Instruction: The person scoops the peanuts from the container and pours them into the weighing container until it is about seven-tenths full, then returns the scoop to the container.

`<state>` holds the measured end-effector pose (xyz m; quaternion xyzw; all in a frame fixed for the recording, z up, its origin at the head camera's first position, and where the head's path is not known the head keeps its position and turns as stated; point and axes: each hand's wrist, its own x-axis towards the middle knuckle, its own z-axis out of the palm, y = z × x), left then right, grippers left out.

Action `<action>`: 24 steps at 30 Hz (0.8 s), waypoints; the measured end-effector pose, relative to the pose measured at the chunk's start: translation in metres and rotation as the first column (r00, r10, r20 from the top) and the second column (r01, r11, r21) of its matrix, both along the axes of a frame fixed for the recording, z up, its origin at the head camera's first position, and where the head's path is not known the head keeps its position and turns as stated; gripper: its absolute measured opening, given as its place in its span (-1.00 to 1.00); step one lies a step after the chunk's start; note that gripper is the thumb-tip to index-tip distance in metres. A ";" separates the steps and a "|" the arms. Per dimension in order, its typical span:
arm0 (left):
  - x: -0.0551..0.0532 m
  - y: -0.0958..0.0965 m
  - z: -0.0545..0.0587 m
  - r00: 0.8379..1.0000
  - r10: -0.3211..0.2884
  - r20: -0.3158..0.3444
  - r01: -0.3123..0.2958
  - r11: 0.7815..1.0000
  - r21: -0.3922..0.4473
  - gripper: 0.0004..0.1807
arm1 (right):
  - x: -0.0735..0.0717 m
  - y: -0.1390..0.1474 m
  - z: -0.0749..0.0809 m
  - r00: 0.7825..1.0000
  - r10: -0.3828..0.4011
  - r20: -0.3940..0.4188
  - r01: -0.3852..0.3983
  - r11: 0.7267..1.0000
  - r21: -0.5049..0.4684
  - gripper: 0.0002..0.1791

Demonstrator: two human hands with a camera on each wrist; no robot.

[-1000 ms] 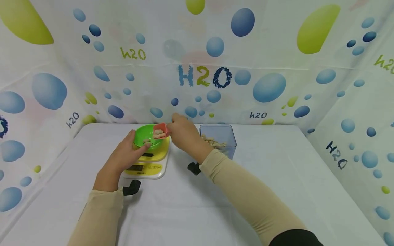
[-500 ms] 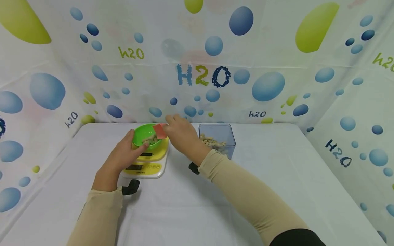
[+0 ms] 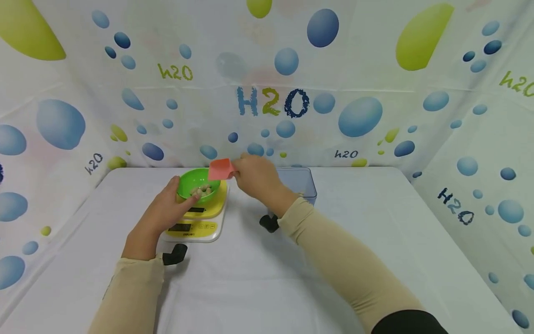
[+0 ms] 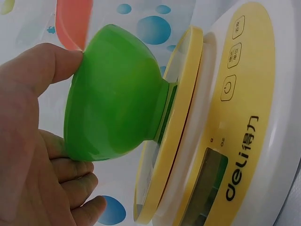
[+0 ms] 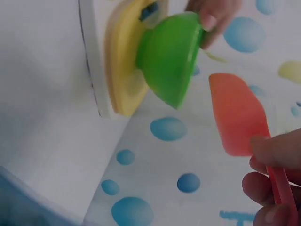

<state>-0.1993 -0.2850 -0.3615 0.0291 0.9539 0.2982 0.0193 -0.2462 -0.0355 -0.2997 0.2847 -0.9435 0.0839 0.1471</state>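
Right grip [image 3: 256, 176] pinches red scoop [image 3: 220, 170] by its handle, probably to keep fingers clear of green bowl [image 4: 113, 94]; scoop hangs left of grip, just above bowl's right rim. Left grip [image 3: 164, 208] holds rim between thumb and fingers, presumably steadying bowl on Deli kitchen scale [image 3: 212, 228] beneath.

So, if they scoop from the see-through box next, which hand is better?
Probably the right hand: it holds the red scoop and is nearer the see-through box. The left hand is farther away and looks busy holding the green bowl.
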 end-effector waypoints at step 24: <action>0.007 0.071 0.038 0.986 -0.127 -0.104 0.120 0.990 -0.071 0.10 | 0.007 0.160 0.033 0.948 0.007 0.318 0.091 0.952 -0.292 -0.53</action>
